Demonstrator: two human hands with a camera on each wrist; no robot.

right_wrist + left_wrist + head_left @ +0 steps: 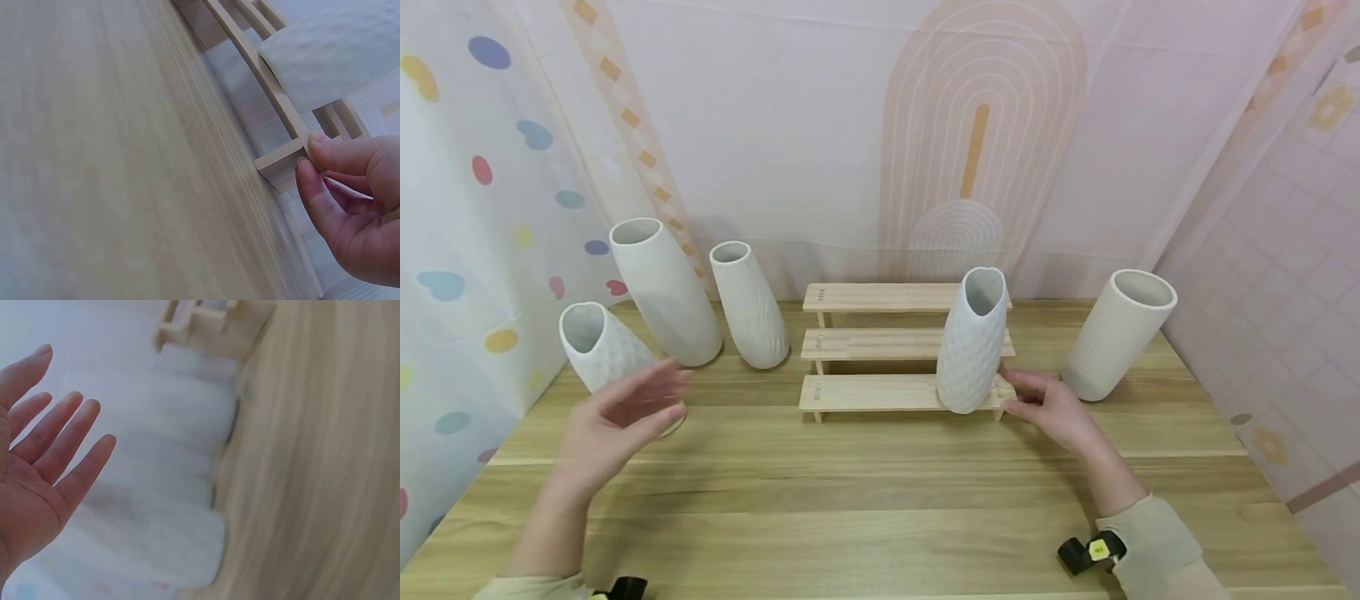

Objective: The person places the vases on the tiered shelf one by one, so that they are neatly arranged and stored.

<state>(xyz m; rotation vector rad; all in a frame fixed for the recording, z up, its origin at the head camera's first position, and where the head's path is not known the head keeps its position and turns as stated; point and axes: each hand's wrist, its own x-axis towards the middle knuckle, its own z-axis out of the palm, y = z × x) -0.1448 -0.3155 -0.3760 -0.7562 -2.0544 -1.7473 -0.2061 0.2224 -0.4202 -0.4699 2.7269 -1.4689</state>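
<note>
A three-step wooden display stand (pixel 872 393) stands on the table. On its lowest step, near the right end, sits a white dimpled vase (pixel 970 354). My right hand (pixel 1054 408) pinches the right end of that step between thumb and fingers, beside the vase. In the right wrist view the fingertips (pixel 320 139) meet at the board's corner. My left hand (pixel 617 429) is held up at the left, fingers extended and nothing in it. It overlaps another white dimpled vase (pixel 610 348) in the head view, hiding its lower part.
A tall white vase (pixel 666 292) and a slimmer wavy-textured one (pixel 750 308) stand at the back left. To the right of the stand is a ribbed white vase (pixel 1116 337). Patterned curtains (pixel 775 125) hang behind and beside the wooden table (pixel 850 500).
</note>
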